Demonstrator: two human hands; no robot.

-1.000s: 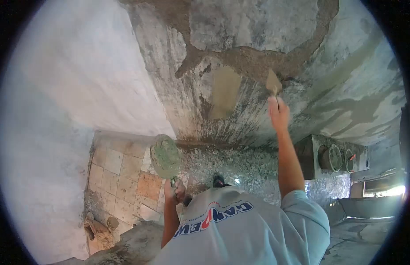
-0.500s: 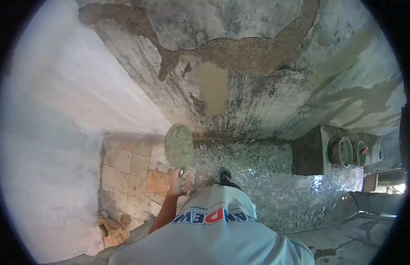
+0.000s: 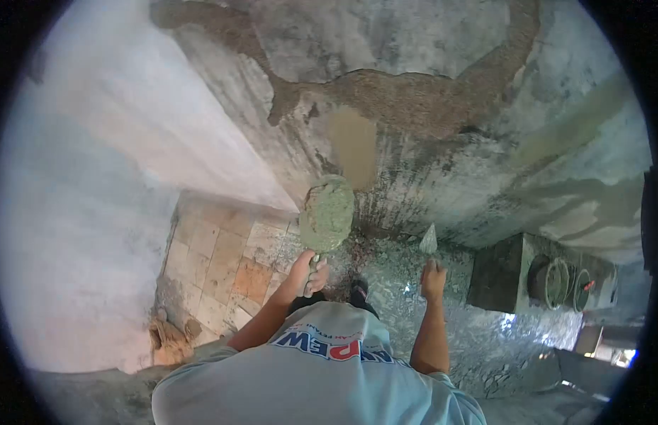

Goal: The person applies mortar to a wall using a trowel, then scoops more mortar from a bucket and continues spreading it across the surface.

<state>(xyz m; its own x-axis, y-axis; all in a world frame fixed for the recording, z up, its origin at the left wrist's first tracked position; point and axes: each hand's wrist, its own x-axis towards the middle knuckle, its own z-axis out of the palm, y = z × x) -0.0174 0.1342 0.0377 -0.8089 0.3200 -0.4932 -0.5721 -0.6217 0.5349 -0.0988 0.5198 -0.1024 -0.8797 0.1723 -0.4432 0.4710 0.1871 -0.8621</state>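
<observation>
My left hand (image 3: pixel 307 273) is wrapped round the handle of a roundish plasterer's hawk. Grey-green wet mortar (image 3: pixel 327 212) covers the hawk's face, close in front of the wall. To the right, my right hand (image 3: pixel 434 278) grips a small pointed trowel (image 3: pixel 429 241), its blade directed at the wall and apart from the hawk. Behind the hawk, the stained wall (image 3: pixel 428 163) bears a smooth fresh patch of mortar (image 3: pixel 354 145). Above that patch runs a rough brown band of exposed render (image 3: pixel 392 95).
A raised concrete block (image 3: pixel 495 273) stands at right with buckets (image 3: pixel 558 282) on it. Rubble and dust (image 3: pixel 392 273) cover the floor by my feet. Tiles (image 3: pixel 222 258) lie at left, near a crumpled brown sack-like thing (image 3: pixel 169 343). A pale wall (image 3: pixel 116 191) rises at left.
My right hand has come into view with the trowel. The hawk in my left hand has moved right and up, nearer the mortar patch. The camera view has tilted slightly.
</observation>
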